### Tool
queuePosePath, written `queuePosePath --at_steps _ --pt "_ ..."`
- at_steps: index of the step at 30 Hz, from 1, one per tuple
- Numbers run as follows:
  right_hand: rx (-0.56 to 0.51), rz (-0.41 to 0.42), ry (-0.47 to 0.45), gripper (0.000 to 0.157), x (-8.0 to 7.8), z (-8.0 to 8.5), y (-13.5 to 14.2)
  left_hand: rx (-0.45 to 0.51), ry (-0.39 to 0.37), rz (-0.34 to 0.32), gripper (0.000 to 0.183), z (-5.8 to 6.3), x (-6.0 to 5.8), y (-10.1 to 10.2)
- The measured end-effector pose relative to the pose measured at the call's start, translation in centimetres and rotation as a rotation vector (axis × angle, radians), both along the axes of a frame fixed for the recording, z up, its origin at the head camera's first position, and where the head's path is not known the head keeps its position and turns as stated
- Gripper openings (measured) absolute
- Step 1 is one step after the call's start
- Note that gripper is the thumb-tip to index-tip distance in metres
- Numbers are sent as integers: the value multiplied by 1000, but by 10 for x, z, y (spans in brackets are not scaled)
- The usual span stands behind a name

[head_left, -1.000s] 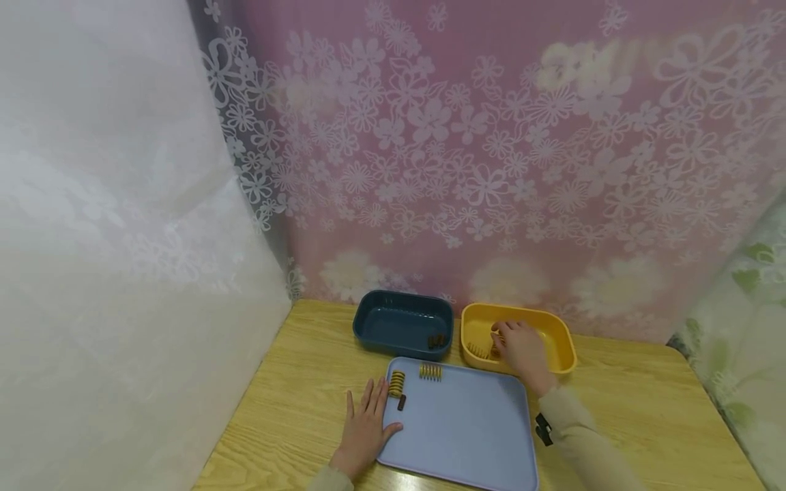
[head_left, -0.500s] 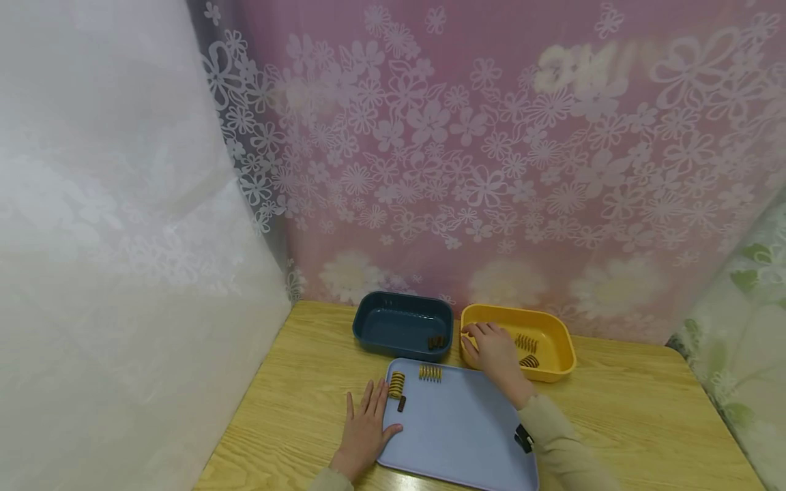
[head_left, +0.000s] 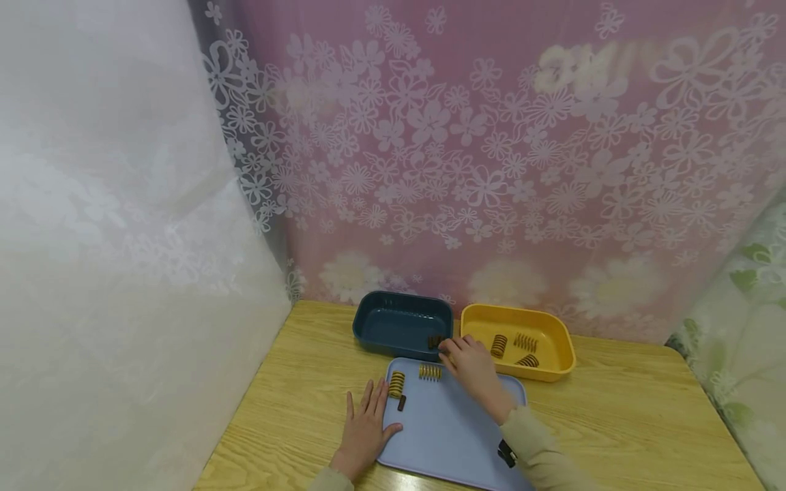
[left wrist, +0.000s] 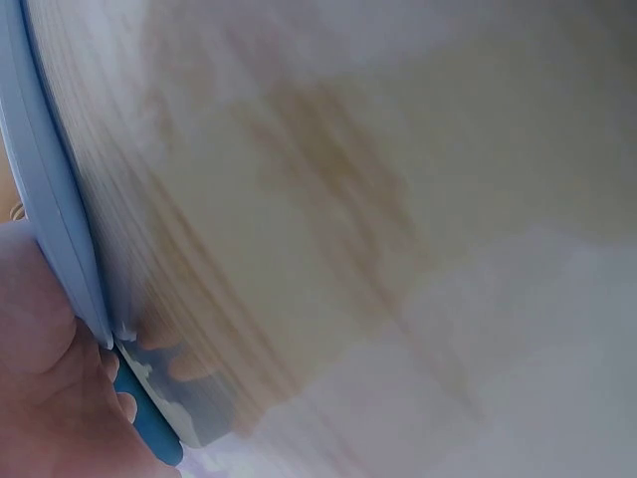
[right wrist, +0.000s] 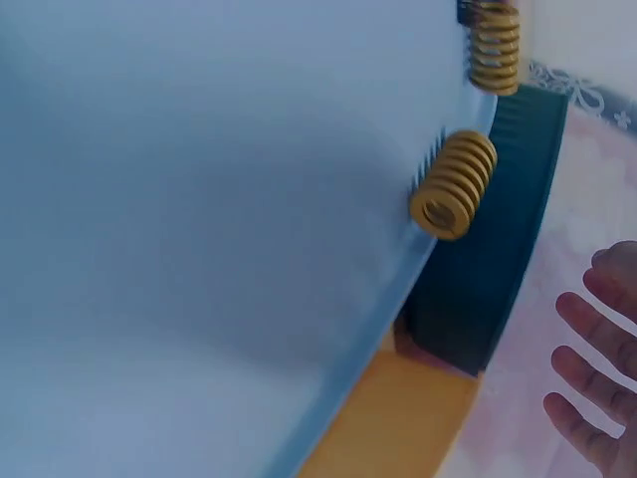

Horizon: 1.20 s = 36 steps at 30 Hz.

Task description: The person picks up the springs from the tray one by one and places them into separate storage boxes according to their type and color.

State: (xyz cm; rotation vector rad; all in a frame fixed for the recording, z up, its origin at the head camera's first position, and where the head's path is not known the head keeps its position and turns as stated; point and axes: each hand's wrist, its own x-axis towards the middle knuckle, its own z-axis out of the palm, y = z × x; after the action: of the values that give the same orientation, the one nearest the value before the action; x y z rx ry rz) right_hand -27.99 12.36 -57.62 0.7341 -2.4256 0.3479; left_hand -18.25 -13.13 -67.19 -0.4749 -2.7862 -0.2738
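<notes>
My left hand [head_left: 364, 428] lies with fingers spread along the left edge of a pale blue tray [head_left: 460, 436], thumb over its rim. On the tray are two yellow coil springs, one upright-lying spring [head_left: 396, 384] by the left edge and another spring [head_left: 430, 372] near the far edge. A small dark brown bar [head_left: 402, 403] lies beside the first. My right hand [head_left: 473, 372] hovers over the tray's far edge, fingertips at the right end of a dark blue bin [head_left: 402, 320]. In the right wrist view its fingers [right wrist: 597, 383] are loosely extended, with nothing visible between them.
Small dark brown pieces [head_left: 434, 341] sit in the dark blue bin's right corner. A yellow bin [head_left: 555, 341] stands to its right, with coil springs [head_left: 499, 346] inside. A floral curtain [head_left: 393, 170] hangs behind the wooden table [head_left: 638, 409].
My right hand has moved left, from inside the yellow bin to the dark blue bin's right end, uncovering springs in the yellow bin. The left hand has stayed put.
</notes>
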Motion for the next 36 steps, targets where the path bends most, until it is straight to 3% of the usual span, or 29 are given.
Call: queuePosePath --at_steps 11,16,21,30,36 --pt "122 -9 -70 18 14 -24 -15 21 21 -12 84 5 3 0" --pt "182 -43 -144 26 15 -34 -19 4 15 -4 85 3 3 -1" --pt "197 -47 -144 35 14 -39 -22 -36 26 15 86 0 1 0" --pt "274 -47 -111 37 16 -44 -33 -17 -95 17 84 22 7 4" --pt "291 -29 -82 38 20 -46 -36 -34 -133 30 83 28 8 4"
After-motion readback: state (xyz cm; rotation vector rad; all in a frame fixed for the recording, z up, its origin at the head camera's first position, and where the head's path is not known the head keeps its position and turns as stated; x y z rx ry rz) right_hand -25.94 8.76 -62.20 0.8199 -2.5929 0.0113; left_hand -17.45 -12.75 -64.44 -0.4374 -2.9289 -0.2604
